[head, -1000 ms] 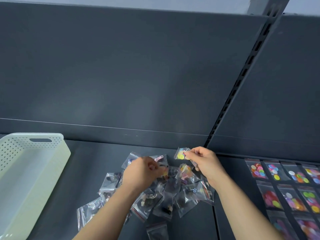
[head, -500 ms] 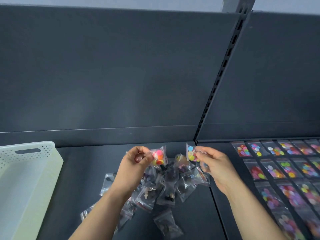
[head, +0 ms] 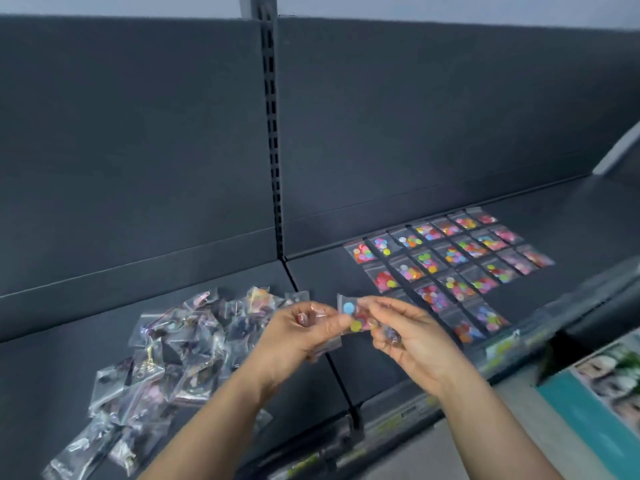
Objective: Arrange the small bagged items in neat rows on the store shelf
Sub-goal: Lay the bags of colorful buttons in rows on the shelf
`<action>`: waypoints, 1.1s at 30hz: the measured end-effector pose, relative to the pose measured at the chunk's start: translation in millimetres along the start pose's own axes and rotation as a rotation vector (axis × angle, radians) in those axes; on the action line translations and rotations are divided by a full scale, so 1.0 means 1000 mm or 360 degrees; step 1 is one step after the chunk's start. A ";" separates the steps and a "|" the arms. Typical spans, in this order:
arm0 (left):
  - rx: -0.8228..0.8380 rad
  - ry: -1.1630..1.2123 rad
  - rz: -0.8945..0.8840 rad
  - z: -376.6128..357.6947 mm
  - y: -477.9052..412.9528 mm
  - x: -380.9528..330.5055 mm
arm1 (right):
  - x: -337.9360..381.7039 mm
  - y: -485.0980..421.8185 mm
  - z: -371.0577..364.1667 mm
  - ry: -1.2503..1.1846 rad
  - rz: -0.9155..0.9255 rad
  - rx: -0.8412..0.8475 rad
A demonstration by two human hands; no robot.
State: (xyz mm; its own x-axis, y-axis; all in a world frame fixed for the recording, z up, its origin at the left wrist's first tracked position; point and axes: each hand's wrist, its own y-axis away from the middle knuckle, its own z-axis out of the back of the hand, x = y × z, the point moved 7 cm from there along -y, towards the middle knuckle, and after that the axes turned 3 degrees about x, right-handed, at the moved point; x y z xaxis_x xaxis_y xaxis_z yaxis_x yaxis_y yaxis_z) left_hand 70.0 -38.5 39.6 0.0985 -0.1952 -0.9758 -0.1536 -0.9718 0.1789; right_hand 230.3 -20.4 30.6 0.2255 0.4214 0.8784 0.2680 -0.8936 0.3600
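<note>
Both hands meet above the dark shelf point(head: 571, 216), close to the seam between two shelf boards. My left hand point(head: 304, 332) and my right hand point(head: 412, 336) together pinch a small clear bag of coloured dots point(head: 350, 315), with blue and yellow dots showing. My left hand also holds a second small bag point(head: 308, 315) in its curled fingers. A loose pile of clear bags point(head: 173, 355) lies on the shelf to the left. Neat rows of bagged coloured dots point(head: 450, 268) lie flat to the right.
The shelf's back panel and a slotted upright point(head: 272, 133) rise behind. A price-label strip point(head: 502, 351) runs along the front edge. A teal printed box point(head: 602, 393) sits below at the right.
The view swung right, so the white basket left the frame and more rows appeared. My hands came together from the pile toward the seam, each carrying its bag.
</note>
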 end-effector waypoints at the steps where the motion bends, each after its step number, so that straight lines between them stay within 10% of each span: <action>1: 0.0074 0.0040 -0.0007 -0.020 -0.003 -0.001 | 0.002 0.006 0.009 0.0004 -0.0005 0.0018; 10: -0.0231 0.0012 0.0003 -0.071 -0.014 0.011 | 0.012 0.010 0.075 0.0028 -0.0160 0.0149; 22: -0.1247 -0.0069 0.0071 0.082 0.077 0.027 | -0.057 -0.052 -0.067 0.1115 0.0168 0.0367; 28: -0.1328 -0.0251 0.0043 0.144 0.086 0.027 | -0.023 -0.103 -0.096 0.1460 0.0638 -0.0032; 33: -0.1203 -0.0178 0.0105 0.166 0.073 0.030 | -0.034 -0.163 -0.116 0.1787 0.0431 0.0008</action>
State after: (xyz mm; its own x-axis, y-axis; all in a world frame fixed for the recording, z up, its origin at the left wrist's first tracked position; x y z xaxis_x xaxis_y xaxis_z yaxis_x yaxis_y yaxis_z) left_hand -101.5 -93.2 2.8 0.0061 -0.2802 -0.9599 0.5626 -0.7926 0.2350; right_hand 70.3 93.0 -21.6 -0.6833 -0.1606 0.7123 0.3425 -0.9321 0.1183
